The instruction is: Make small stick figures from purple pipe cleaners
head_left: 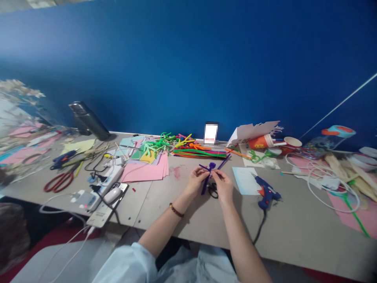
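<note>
Between my two hands is a purple pipe cleaner figure (211,166), with a rounded loop on top and several straight ends sticking out. My left hand (198,180) pinches it from the left, its fingers closed near the crossing. From the right, my right hand (223,183) grips it close to the same spot with thumb and fingers pressed together. One purple end slants up to the right and another hangs down. Black scissor handles (213,190) lie on the table just below the hands, the rest hidden.
A blue glue gun (267,192) lies right of my hands beside a pale blue sheet (245,181). Behind are bundled pipe cleaners (200,153) and a phone (211,133). Pink paper (144,173), a power strip (106,184) and red-handled scissors (59,181) lie to the left.
</note>
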`<state>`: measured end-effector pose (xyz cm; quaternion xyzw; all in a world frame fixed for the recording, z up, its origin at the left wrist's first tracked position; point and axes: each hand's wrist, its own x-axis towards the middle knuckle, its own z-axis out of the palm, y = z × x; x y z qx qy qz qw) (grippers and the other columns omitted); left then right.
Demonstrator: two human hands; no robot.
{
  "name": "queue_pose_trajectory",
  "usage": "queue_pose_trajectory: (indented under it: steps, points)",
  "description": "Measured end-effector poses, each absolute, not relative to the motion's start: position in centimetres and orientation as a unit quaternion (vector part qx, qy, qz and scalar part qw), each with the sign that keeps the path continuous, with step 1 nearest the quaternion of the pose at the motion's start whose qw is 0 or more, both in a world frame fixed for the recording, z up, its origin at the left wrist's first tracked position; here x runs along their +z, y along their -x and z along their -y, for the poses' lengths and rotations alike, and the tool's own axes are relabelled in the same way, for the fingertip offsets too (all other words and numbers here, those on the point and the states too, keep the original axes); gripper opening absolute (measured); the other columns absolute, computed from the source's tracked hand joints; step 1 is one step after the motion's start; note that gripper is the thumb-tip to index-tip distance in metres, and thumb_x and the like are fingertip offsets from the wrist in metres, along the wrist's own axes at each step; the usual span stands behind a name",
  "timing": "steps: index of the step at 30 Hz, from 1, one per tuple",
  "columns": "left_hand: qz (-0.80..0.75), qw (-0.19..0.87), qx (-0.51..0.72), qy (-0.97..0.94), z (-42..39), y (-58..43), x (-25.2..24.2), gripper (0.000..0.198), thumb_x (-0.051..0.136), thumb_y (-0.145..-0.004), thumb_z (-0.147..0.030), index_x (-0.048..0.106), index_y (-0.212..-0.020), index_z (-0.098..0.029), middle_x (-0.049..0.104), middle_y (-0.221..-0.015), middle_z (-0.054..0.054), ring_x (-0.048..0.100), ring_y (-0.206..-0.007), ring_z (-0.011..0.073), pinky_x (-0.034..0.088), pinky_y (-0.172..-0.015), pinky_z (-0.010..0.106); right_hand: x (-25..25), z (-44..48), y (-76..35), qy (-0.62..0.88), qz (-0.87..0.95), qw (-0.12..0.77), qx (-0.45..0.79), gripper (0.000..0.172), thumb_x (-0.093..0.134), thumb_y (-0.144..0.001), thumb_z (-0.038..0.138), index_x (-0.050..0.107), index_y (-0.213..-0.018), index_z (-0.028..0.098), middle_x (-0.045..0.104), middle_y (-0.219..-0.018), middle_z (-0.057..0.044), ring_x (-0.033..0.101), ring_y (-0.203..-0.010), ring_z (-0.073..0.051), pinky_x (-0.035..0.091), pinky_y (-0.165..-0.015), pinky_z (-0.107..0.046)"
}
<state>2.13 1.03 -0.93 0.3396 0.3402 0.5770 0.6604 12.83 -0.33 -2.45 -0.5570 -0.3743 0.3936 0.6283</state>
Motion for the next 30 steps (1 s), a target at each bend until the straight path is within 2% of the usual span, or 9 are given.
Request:
queue_pose_trajectory:
  steps: [6,9,13,17,23,30]
  points:
    - [-0.352,0.641,0.579,-0.361,-1.0,-2.1,-0.7,0.027,0.081,-0.057,-0.023,0.064,-0.076,-0.014,0.065,-0.068,0.002,0.059,-0.064,0.0105,0.043,-0.065,0.022,-2.1,0.5,-13.1,0.580,0.406,0.607,0.361,0.030,0.064,-0.068,0.047,0.067,-0.077,0.018,0.069,-0.075,-0.005,0.063,-0.070,-0.019,0.051,-0.067,-0.030]
    - [-0.355,0.652,0.572,-0.349,-1.1,-2.1,-0.9,0.028,0.081,-0.057,-0.024,0.064,-0.077,-0.014,0.065,-0.070,0.002,0.059,-0.064,0.0110,0.044,-0.066,0.023,-1.9,0.6,-13.0,0.577,0.386,0.614,0.376,0.035,0.066,-0.067,0.047,0.067,-0.083,0.016,0.068,-0.076,-0.005,0.062,-0.067,-0.018,0.050,-0.066,-0.030]
    - [-0.365,0.661,0.573,-0.320,-1.3,-1.9,-1.3,0.029,0.081,-0.057,-0.025,0.064,-0.077,-0.015,0.065,-0.071,0.002,0.059,-0.064,0.0102,0.044,-0.064,0.022,-1.9,0.5,-13.1,0.560,0.348,0.640,0.395,0.041,0.059,-0.073,0.048,0.064,-0.099,0.016,0.066,-0.085,-0.006,0.062,-0.070,-0.018,0.051,-0.065,-0.030]
    - [-0.375,0.657,0.580,-0.303,-1.5,-1.8,-1.7,0.032,0.082,-0.056,-0.026,0.064,-0.080,-0.015,0.065,-0.071,0.001,0.059,-0.063,0.0097,0.043,-0.060,0.020,-2.3,0.1,-13.6,0.524,0.279,0.683,0.425,0.035,0.051,-0.077,0.044,0.060,-0.098,0.018,0.064,-0.087,-0.006,0.062,-0.073,-0.018,0.052,-0.063,-0.030]
    - [-0.386,0.661,0.581,-0.275,-1.8,-1.9,-2.0,0.034,0.082,-0.053,-0.025,0.064,-0.080,-0.016,0.064,-0.070,0.000,0.060,-0.063,0.0106,0.044,-0.061,0.021,-2.5,-0.3,-14.2,0.453,0.125,0.745,0.474,0.026,0.057,-0.068,0.035,0.058,-0.087,0.018,0.062,-0.074,0.000,0.059,-0.061,-0.013,0.050,-0.056,-0.026]
    - [-0.375,0.671,0.578,-0.273,-1.8,-1.8,-2.0,0.036,0.083,-0.052,-0.026,0.063,-0.080,-0.015,0.064,-0.068,-0.001,0.059,-0.060,0.0090,0.043,-0.058,0.020,-2.1,0.0,-13.3,0.444,0.140,0.711,0.527,0.032,0.074,-0.057,0.032,0.064,-0.083,0.016,0.064,-0.070,0.002,0.060,-0.064,-0.011,0.048,-0.056,-0.020]
